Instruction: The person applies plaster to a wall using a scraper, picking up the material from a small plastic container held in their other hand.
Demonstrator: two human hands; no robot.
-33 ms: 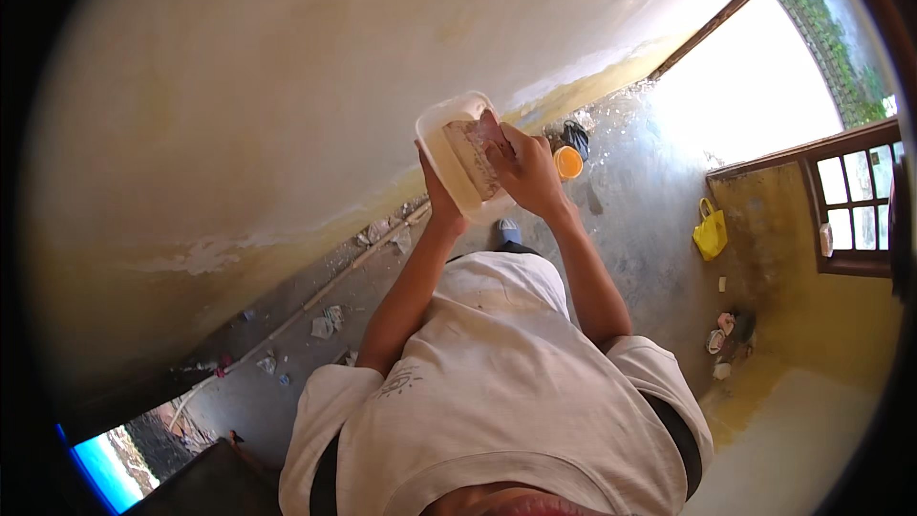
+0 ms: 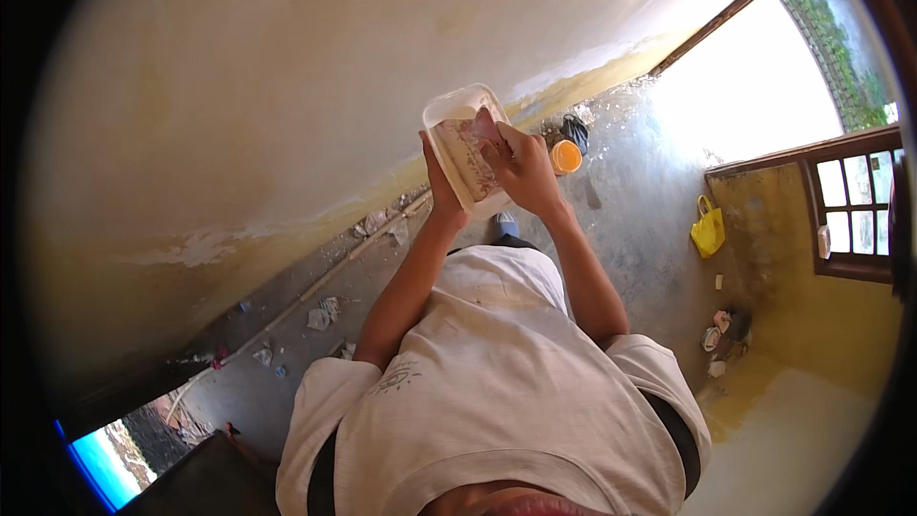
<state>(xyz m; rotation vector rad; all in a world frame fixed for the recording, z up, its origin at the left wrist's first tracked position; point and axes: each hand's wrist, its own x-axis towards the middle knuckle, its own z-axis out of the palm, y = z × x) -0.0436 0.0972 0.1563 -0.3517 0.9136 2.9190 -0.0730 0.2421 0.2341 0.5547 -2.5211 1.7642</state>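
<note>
Up in front of my chest, my left hand (image 2: 442,183) grips the side of a translucent white plastic tub (image 2: 431,115), fingers wrapped round its outer wall. My right hand (image 2: 526,170) is closed on the reddish handle of a wide scraper (image 2: 462,155). The scraper's broad blade lies inside the tub, slanting across it, with brownish smears on its face. A pale substance shows in the tub beside the blade. How much lies under the blade is hidden.
A patchy plastered wall (image 2: 239,86) rises on the left. Beyond my hands stand an orange bucket (image 2: 565,158) and a black plastic bag (image 2: 575,132). A long pole (image 2: 330,285) and litter lie along the wall's foot. At right are a yellow bag (image 2: 708,231) and a window (image 2: 853,199).
The tub has shifted slightly up and to the right with both hands. The blade's angle differs a little, and more brownish residue shows on its face.
</note>
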